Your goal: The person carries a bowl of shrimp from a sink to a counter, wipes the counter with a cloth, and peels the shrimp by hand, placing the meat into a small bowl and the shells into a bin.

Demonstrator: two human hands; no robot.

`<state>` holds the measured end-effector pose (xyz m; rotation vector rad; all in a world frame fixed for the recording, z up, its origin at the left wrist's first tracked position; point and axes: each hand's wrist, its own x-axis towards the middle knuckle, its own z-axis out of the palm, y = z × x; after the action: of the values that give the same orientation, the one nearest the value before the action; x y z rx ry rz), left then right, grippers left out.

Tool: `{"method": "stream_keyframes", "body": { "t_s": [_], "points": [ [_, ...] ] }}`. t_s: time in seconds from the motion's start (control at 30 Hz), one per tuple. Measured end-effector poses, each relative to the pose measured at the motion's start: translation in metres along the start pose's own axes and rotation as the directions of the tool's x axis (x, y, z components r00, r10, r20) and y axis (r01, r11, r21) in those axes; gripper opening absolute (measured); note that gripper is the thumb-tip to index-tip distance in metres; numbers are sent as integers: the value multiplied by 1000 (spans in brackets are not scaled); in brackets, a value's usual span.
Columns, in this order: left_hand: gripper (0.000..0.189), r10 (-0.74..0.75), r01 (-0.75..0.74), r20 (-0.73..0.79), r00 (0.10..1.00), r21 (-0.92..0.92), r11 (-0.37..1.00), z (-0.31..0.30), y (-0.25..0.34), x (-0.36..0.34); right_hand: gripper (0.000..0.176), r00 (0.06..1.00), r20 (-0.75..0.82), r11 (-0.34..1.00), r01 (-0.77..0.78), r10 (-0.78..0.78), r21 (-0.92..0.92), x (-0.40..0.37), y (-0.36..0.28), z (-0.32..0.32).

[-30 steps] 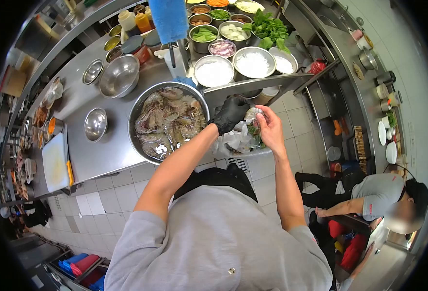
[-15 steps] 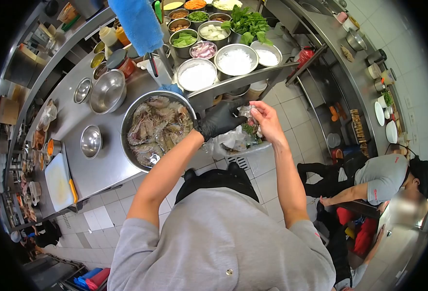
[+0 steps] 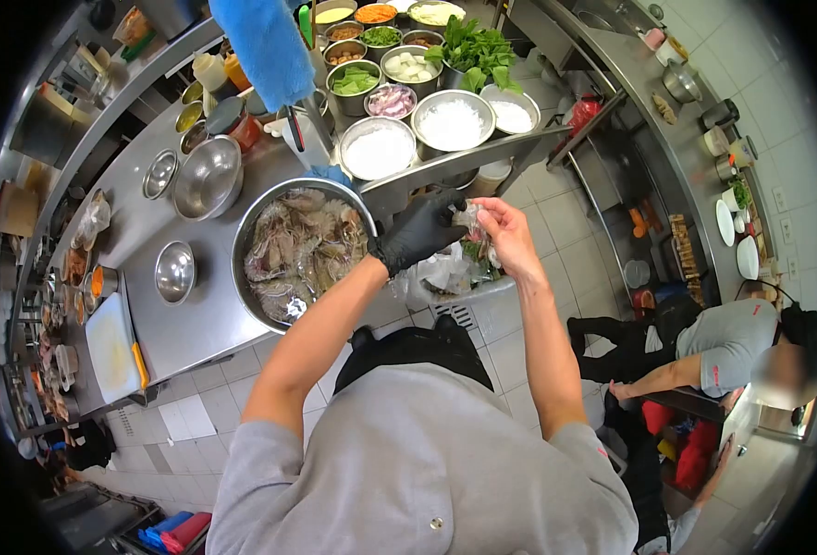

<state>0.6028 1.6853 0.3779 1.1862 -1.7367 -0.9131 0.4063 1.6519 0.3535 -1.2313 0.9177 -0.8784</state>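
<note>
My left hand (image 3: 417, 235), in a black glove, pinches a small, greyish, translucent prawn (image 3: 469, 220) from the left. From the other side my bare right hand (image 3: 510, 237) grips the same prawn between thumb and fingers. Parts of it are hidden by the fingers. To the left of my gloved hand stands a large steel bowl (image 3: 238, 248) full of raw, whole prawns (image 3: 299, 250). Below both hands is a container lined with a clear plastic bag (image 3: 441, 270), with some green and reddish scraps showing in it.
Steel pots of white food (image 3: 377, 152), chopped vegetables and leafy greens (image 3: 479, 55) fill the rack ahead. Several steel bowls (image 3: 175, 272) and a cutting board with a yellow-handled knife (image 3: 139, 364) lie leftward. A blue cloth (image 3: 265, 51) hangs ahead. A co-worker (image 3: 732, 344) bends at right.
Both hands stay together over the bagged container, with only small finger shifts around the prawn. At the right, the co-worker's head has moved slightly.
</note>
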Motion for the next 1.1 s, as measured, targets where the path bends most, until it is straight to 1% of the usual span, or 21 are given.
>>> {"method": "stream_keyframes", "body": {
  "t_s": [0.1,0.2,0.27,0.37,0.47,0.57,0.67,0.77,0.8,0.9,0.97,1.0,1.1],
  "points": [
    [39,-26,22,-37,999,-109,994,5,-5,-2,21,999,4,998,34,-35,47,0,-1,0],
    [41,-58,44,-74,996,-185,982,8,-4,-5,22,997,-70,995,19,-12,100,-2,-4,7],
    [42,-77,54,-97,992,-214,975,10,-4,-8,23,996,-89,985,16,-1,170,-3,0,10],
    [43,-110,67,-115,987,-331,941,16,-7,-12,24,995,-103,965,19,8,261,-2,10,12],
    [39,-69,-7,-219,973,-329,944,20,-3,-20,24,993,-119,949,16,22,314,-4,16,16],
    [32,-85,-38,-260,962,-433,901,32,-14,-25,24,994,-110,922,35,9,387,-2,22,18],
    [25,-205,-45,-313,927,-638,769,47,-19,-25,25,992,-125,876,54,8,480,0,28,25],
    [23,-272,-69,-392,879,-669,740,51,-16,-25,26,987,-157,825,59,36,562,0,31,34],
    [23,-282,-79,-391,876,-694,716,50,-16,-24,26,985,-168,808,61,48,586,0,31,36],
    [23,-299,-121,-389,872,-761,637,44,-20,-18,23,990,-139,817,70,12,573,-2,29,35],
    [23,-291,-166,-392,873,-798,580,39,-22,-13,24,994,-107,846,46,14,532,-3,31,31],
    [26,-277,-159,-411,869,-760,630,37,-23,-11,25,996,-93,859,35,14,510,-5,32,30],
    [35,-300,-130,-363,882,-800,586,30,-17,-7,22,996,-91,905,57,-20,422,-9,19,32]
  ]
}}
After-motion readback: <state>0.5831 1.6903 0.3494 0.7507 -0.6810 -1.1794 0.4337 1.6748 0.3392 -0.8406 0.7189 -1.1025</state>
